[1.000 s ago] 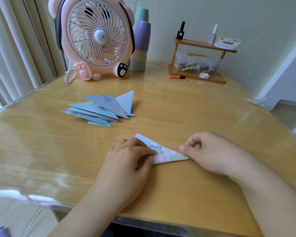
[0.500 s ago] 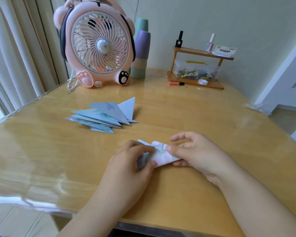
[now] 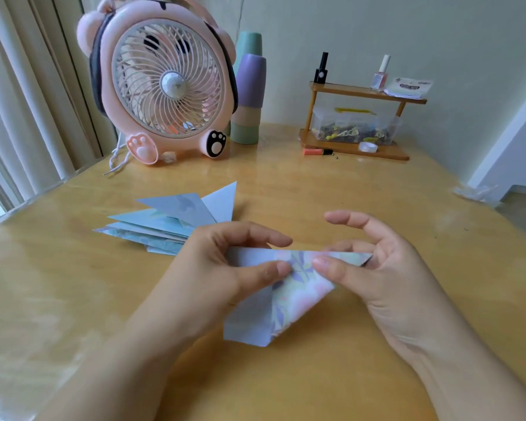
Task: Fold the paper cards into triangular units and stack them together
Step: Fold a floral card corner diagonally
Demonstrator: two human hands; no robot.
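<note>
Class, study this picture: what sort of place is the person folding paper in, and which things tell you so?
Probably a room at home, at a wooden table used for crafts: a pink animal-shaped desk fan, nail polish bottles on a small shelf, and curtains beside it.

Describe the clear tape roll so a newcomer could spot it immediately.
Find the small wooden shelf at the table's far right, by the wall. On its bottom board, in front of the clear box of clips, lies the tape roll. It is the only small translucent ring there; the orange marker nearby is a stick.

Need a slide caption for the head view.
Both hands, left hand and right hand, pinch a floral paper card mid-fold beside stacked triangles.
</note>
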